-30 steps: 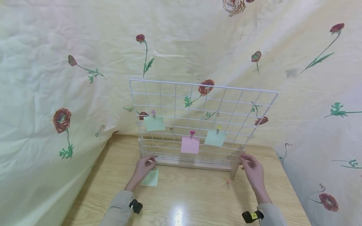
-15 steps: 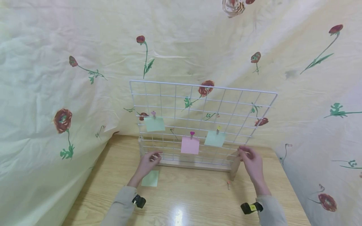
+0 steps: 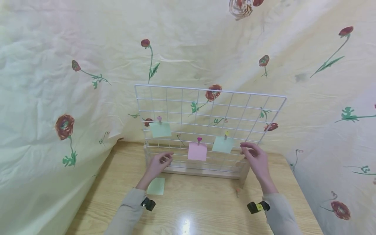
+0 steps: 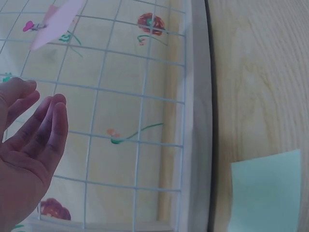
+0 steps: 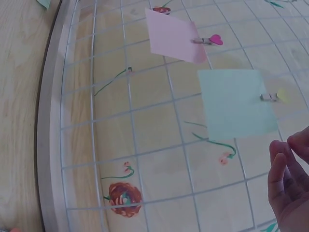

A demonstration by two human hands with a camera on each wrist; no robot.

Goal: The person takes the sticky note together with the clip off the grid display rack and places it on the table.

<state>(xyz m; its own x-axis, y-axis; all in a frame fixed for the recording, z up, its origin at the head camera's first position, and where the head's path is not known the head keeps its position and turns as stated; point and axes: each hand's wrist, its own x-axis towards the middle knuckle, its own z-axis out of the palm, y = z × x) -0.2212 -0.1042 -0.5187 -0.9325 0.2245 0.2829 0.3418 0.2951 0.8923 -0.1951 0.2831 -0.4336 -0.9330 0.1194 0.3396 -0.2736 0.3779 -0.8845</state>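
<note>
A white wire grid (image 3: pixel 182 88) stands in a wooden base (image 3: pixel 199 172). Small clips pin three paper notes on it: a mint note (image 3: pixel 160 130) at left, a pink note (image 3: pixel 197 151) in the middle and another mint note (image 3: pixel 223 144) at right. My left hand (image 3: pixel 158 164) hovers before the grid's lower left, fingers loosely bent around nothing visible. My right hand (image 3: pixel 257 160) is raised by the right-hand note, thumb and fingertips close together; no object shows between them in the right wrist view. Beside the note is its yellow heart clip (image 5: pixel 280 95).
A loose mint note (image 3: pixel 156 186) lies on the wooden table (image 3: pixel 199 205) below my left hand. An orange-topped clip (image 3: pixel 237 191) lies near the base's right foot. Behind the grid hangs a flowered cloth (image 3: pixel 102 39).
Both hands have risen and drawn inward from the grid's lower corners. The right hand has left the base's right upright. Pinned notes, loose note and loose clip have kept their places.
</note>
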